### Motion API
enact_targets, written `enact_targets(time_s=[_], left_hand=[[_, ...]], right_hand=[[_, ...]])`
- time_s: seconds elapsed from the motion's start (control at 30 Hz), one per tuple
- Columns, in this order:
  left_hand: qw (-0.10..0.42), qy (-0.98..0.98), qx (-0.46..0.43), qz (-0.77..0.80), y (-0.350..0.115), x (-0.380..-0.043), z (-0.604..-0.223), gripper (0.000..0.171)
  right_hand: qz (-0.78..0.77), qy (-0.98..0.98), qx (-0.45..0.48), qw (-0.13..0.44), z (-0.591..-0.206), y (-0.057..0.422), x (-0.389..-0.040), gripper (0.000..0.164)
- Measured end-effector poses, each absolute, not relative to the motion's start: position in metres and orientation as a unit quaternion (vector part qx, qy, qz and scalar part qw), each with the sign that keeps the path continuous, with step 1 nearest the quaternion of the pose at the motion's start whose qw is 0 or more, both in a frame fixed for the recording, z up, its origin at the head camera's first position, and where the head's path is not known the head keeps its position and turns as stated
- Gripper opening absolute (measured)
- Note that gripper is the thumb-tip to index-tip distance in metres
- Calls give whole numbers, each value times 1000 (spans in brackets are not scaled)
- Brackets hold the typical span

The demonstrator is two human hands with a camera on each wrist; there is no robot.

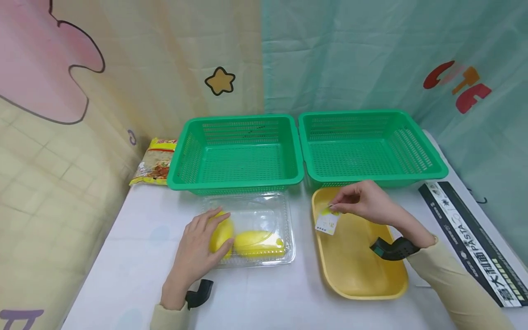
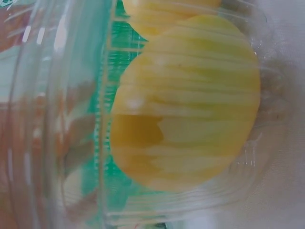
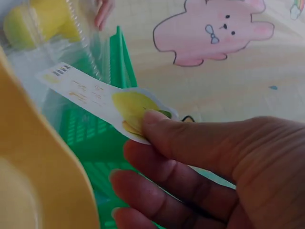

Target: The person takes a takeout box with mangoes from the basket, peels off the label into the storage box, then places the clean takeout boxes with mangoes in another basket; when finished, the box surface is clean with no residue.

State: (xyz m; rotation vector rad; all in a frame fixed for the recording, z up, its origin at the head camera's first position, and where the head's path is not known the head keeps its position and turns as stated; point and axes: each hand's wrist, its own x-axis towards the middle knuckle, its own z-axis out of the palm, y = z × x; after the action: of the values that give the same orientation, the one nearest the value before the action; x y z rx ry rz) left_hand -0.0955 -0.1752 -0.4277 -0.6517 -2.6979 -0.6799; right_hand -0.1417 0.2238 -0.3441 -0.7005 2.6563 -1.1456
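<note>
A clear plastic box (image 1: 247, 208) with a lid holds two yellow oval fruits, one on the left (image 1: 222, 233) and one on the right (image 1: 257, 244). My left hand (image 1: 198, 243) rests over the box's left side, fingers spread above the left fruit. Through the plastic, the left wrist view shows a fruit (image 2: 190, 105) up close. My right hand (image 1: 367, 201) pinches a small white label (image 1: 327, 223) between thumb and forefinger, above the yellow tray (image 1: 363, 291). Printed on the label (image 3: 90, 93) is a yellow fruit with a green leaf; the thumb covers part of it.
Two green baskets, left (image 1: 243, 187) and right (image 1: 379, 178), stand side by side behind the box and tray. A yellow food packet (image 1: 156, 162) leans by the left basket. At right lies a long black-and-white pasta box (image 1: 474, 243). Printed curtains hang behind the table.
</note>
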Motion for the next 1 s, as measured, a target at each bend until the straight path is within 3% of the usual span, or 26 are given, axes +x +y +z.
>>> enact_targets(time_s=[0.2,0.43,1.0], left_hand=[[142,-935,-222,-236,-177,-95,-429,53],[149,-933,-224,-238,-177,-95,-431,52],[153,-928,-231,-250,-176,-97,-432,51]], right_hand=[[-350,889,-234,179,-361,244,-147,4],[-335,881,-246,228,-387,255,-156,9],[-218,920,-275,172,-412,252,-165,20]])
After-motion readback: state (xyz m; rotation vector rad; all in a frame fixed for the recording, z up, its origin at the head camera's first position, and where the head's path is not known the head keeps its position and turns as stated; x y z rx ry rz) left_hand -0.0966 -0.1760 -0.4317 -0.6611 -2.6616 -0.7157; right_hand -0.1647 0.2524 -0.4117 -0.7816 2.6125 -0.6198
